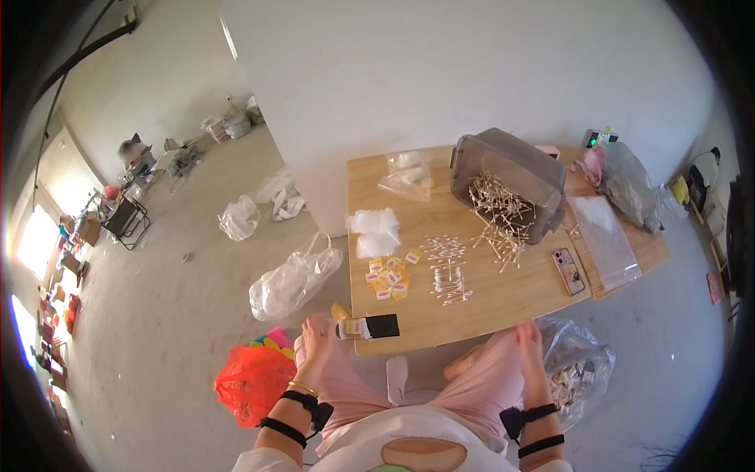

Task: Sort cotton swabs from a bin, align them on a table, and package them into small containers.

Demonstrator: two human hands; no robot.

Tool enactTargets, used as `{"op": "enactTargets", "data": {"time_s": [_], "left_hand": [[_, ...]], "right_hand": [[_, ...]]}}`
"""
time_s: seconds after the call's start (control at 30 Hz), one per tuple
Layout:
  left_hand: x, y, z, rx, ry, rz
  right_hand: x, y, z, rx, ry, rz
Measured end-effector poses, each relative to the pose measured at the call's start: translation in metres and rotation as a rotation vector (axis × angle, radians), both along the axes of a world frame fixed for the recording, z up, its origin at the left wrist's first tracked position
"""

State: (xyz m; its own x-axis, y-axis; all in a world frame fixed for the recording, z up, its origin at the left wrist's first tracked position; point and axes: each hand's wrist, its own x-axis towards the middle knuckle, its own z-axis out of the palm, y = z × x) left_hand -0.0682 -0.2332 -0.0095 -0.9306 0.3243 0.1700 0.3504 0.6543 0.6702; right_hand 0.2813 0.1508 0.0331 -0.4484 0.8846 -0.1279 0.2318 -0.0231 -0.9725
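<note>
My left hand point(317, 329) rests at my left knee by the table's front left corner, fingers loosely stretched and nothing seen in them. Right beside it lies a small clear pack with a label point(354, 328), next to a flat black piece point(382, 326). My right hand point(529, 338) lies open on my right knee, below the table edge. On the wooden table point(503, 315), cotton swabs point(448, 271) are laid out in rough rows. Left of them are yellow-and-white cards point(388, 278) and a stack of clear plastic bags point(374, 232).
A grey plastic bin point(511, 153) lies tipped, spilling swabs point(503, 204). A phone point(568, 271) and a clear bag point(605, 240) lie to the right. On the floor are a red bag point(250, 385), a white bag point(295, 283) and a filled clear bag point(578, 374). Another person point(702, 177) is far right.
</note>
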Motion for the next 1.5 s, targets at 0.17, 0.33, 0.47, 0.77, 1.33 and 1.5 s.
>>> {"op": "enactTargets", "data": {"time_s": [0.17,0.33,0.47,0.77,1.33,1.5], "left_hand": [[-0.013,0.017,-0.033,-0.017,-0.223,0.289],[0.001,0.052,-0.017,-0.174,-0.349,0.327],[-0.003,0.043,-0.031,-0.045,-0.478,0.258],[-0.001,0.048,-0.060,0.273,-0.633,0.360],[0.075,0.156,0.072,-0.117,0.148,-0.471],[0.096,0.230,0.054,-0.404,0.322,-0.820]], "right_hand": [[-0.068,-0.045,0.019,0.042,0.031,0.292],[-0.087,-0.054,0.000,-0.024,0.010,0.367],[-0.097,-0.058,0.006,-0.049,-0.004,0.370],[-0.092,-0.050,-0.008,-0.088,-0.061,0.347],[-0.145,0.011,-0.029,0.612,-0.446,0.269],[-0.159,0.012,-0.034,0.555,-0.542,0.172]]}}
